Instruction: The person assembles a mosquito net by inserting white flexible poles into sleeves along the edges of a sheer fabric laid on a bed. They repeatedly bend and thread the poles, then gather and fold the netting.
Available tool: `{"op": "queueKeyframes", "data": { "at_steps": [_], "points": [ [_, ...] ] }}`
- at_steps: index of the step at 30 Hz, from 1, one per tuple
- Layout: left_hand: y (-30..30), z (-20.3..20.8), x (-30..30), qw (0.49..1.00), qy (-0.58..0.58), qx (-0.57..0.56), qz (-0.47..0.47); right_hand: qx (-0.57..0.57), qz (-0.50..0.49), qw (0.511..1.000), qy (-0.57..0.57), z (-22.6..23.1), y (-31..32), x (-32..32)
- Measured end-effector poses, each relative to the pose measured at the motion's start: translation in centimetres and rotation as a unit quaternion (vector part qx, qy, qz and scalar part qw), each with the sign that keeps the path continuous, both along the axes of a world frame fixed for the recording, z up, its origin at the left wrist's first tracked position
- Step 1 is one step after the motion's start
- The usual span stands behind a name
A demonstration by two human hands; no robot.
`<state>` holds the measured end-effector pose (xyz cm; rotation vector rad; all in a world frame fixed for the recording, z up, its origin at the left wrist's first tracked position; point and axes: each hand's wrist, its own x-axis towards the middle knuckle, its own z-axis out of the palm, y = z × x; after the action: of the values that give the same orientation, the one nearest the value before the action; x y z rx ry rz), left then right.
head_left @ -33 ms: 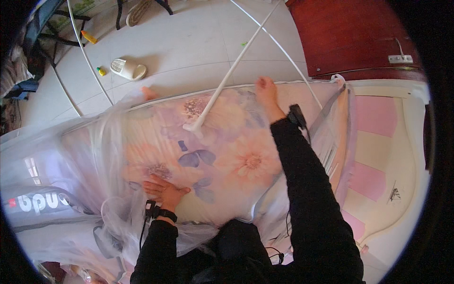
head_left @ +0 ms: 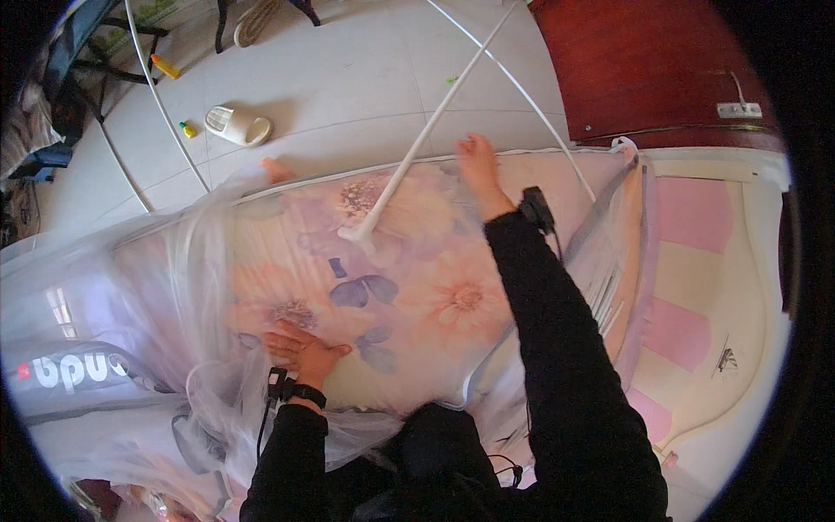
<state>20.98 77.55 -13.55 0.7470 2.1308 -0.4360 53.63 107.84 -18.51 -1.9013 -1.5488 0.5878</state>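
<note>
right hand (head_left: 477,162) moved left, floral bedding (head_left: 454,298), floor (head_left: 348,91)

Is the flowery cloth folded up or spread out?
Spread out: the flowery cloth lies wide and mostly flat, a big orange flower showing, and the left hand rests palm down over it.

Pale tiled floor (head_left: 348,96) beside reddish-brown wooden furniture (head_left: 644,70)
</note>
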Motion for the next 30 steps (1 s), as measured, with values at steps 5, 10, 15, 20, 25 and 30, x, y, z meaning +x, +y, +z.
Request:
{"op": "queueKeyframes", "data": {
  "at_steps": [5, 10, 15, 20, 25, 30],
  "points": [
    [-0.1, 0.0, -0.1, 0.999, -0.030, 0.003, 0.012, -0.177, -0.191, 0.925, 0.277, -0.6, 3.1, -9.1],
    [-0.1, 0.2, 0.2, 0.999, -0.033, 0.002, 0.009, -0.192, -0.238, 0.761, 0.573, 3.5, 1.3, -7.2],
    [-0.2, 0.4, 0.3, 0.999, -0.027, 0.039, -0.005, -0.166, -0.242, 0.801, 0.522, 9.3, -8.2, -2.3],
    [-0.7, 0.7, 0.1, 0.997, -0.035, 0.062, -0.005, -0.220, -0.236, 0.857, 0.402, 15.9, -21.3, 0.9],
    [-1.7, 1.4, -1.7, 0.990, -0.087, 0.095, -0.062, -0.262, -0.210, 0.894, 0.297, 24.5, -35.0, 7.0],
    [-5.1, 4.3, -4.2, 0.942, -0.177, 0.199, -0.204, -0.192, -0.098, 0.970, -0.109, 28.6, -50.5, 12.9]
  ]
}}
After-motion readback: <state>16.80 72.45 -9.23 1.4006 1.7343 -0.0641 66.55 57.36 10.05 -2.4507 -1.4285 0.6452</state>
